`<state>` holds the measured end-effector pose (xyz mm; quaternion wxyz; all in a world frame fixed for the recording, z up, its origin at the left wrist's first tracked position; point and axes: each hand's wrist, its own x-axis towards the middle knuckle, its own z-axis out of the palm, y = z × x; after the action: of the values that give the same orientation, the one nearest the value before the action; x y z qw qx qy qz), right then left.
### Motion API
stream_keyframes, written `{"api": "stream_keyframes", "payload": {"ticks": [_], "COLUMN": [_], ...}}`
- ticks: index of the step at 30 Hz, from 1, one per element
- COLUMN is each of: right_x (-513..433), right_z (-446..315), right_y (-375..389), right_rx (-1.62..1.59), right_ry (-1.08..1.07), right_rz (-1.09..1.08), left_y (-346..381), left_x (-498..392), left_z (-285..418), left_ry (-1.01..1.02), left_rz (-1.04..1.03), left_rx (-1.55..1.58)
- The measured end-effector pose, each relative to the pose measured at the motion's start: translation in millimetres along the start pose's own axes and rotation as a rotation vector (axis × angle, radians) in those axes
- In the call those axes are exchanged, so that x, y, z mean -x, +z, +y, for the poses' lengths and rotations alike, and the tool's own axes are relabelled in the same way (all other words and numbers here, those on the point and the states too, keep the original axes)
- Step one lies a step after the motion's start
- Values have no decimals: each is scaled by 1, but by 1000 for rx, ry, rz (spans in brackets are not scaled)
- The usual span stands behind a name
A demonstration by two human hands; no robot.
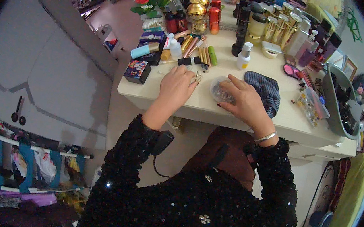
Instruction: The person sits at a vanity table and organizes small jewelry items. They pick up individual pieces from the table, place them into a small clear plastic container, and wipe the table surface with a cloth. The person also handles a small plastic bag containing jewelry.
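My left hand (177, 85) is low over the dressing table with its fingers bent down. Beside its thumb and index finger shows a small thin metal piece (198, 77); whether it is pinched or only lying there cannot be made out. My right hand (247, 100), with a silver bangle (266, 137) at the wrist, reaches across the right side of a round clear plastic container (217, 92). Small shiny things show inside it, partly covered by my fingers. A striped dark blue cloth (265, 91) lies just right of that hand.
Makeup tubes (193, 47), a black patterned box (137, 72) and a white pump bottle (244, 56) stand beyond my hands. To the right are a clear compartment box (309, 106) and a grey-green basket (327, 93). A mirror rises behind gold-capped bottles (281, 25).
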<state>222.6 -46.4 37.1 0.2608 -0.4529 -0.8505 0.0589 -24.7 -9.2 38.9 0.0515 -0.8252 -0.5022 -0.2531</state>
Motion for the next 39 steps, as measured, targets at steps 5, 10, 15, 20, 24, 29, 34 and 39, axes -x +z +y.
{"api": "stream_keyframes", "payload": {"ticks": [5,10,15,20,24,29,34,39], "right_x": [3,0,3,3,-3,-1,22,85], "right_z": [-1,5,4,2,1,0,9,44], "right_y": [5,10,14,11,4,-15,-35,-73], "right_rx": [22,27,51,35,-144,-925,-1178,-947], "right_ry": [1,9,4,-7,62,272,431,582], "right_rz": [49,53,78,186,353,271,188,490], "left_y": [11,20,25,16,-5,-21,-16,-6], "left_x": [-14,-23,-24,-31,-30,-28,-33,-35], "left_z": [4,-8,-17,-15,7,51,78,88], "left_ry": [-59,-112,-138,-237,-39,317,338,278], "left_rz": [-166,-160,-112,-47,52,-87,-144,-150], "left_rx": [-123,9,31,235,462,653,721,742]}}
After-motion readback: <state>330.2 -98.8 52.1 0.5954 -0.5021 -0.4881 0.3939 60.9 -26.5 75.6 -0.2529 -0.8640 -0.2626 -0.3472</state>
